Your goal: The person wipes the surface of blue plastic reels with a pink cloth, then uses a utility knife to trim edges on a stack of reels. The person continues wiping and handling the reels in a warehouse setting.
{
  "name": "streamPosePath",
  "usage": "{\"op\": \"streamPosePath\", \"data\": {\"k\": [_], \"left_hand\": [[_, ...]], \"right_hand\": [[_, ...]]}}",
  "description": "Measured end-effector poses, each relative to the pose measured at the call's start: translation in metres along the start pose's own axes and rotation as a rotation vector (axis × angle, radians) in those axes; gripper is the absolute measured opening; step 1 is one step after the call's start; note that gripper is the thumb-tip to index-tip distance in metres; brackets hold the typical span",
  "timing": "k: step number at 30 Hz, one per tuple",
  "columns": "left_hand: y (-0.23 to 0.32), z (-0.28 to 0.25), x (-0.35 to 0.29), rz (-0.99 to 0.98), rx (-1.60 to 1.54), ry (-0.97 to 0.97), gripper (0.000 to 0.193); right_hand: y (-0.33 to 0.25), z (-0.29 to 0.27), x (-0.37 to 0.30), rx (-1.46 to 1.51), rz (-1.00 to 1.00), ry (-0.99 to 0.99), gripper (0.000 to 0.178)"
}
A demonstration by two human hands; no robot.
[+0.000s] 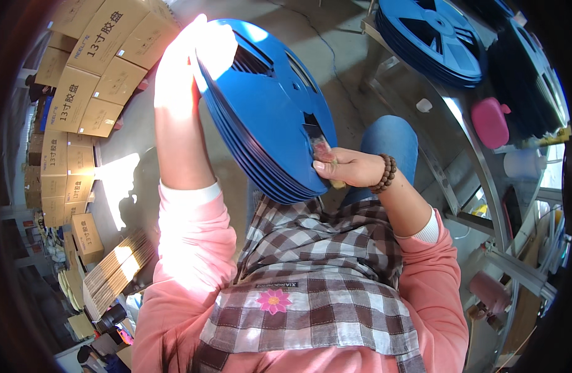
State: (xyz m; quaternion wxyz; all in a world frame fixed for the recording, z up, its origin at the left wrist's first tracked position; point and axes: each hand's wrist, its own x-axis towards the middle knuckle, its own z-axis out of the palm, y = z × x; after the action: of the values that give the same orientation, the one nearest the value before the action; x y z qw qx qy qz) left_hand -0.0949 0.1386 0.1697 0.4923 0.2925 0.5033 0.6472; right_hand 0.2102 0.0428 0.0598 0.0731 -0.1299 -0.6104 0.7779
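A stack of several blue plastic reels [261, 93] is tilted in front of me above my lap, its ribbed edges facing left. My left hand [202, 56] grips the stack's upper left rim; strong sunlight washes out its fingers. At the lower right of the top reel, my right hand [348, 166] is closed, with the thumb on top. It pinches a small tool [322, 149] with a dark flat tip and a reddish, wrapped-looking body, whose exact kind I cannot make out. The tip lies against the top reel's face. A yellowish end shows below the fingers.
At the right, a table [450, 109] bears another blue reel stack [435, 37], dark reels [522, 74] and a pink container [491, 123]. Cardboard boxes [81, 93] are piled at the left. Flattened cardboard [118, 267] stands at the lower left.
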Motion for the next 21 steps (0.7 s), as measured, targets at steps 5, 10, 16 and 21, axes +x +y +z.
{"op": "streamPosePath", "data": {"k": [5,10,16,21], "left_hand": [[-0.006,0.033,0.009,0.132,0.004,-0.025,0.033],[-0.021,0.057,0.008,-0.047,-0.052,-0.165,0.04],[-0.057,0.092,0.03,-0.525,-0.142,-0.599,0.048],[-0.081,0.11,-0.03,-0.624,0.062,-0.278,0.085]], "right_hand": [[-0.013,0.006,0.008,0.225,-0.104,0.01,0.047],[-0.02,0.018,-0.001,0.51,-0.242,0.194,0.053],[-0.05,0.056,-0.019,0.553,-0.328,0.402,0.049],[-0.048,0.077,-0.031,0.814,-0.325,0.522,0.043]]}}
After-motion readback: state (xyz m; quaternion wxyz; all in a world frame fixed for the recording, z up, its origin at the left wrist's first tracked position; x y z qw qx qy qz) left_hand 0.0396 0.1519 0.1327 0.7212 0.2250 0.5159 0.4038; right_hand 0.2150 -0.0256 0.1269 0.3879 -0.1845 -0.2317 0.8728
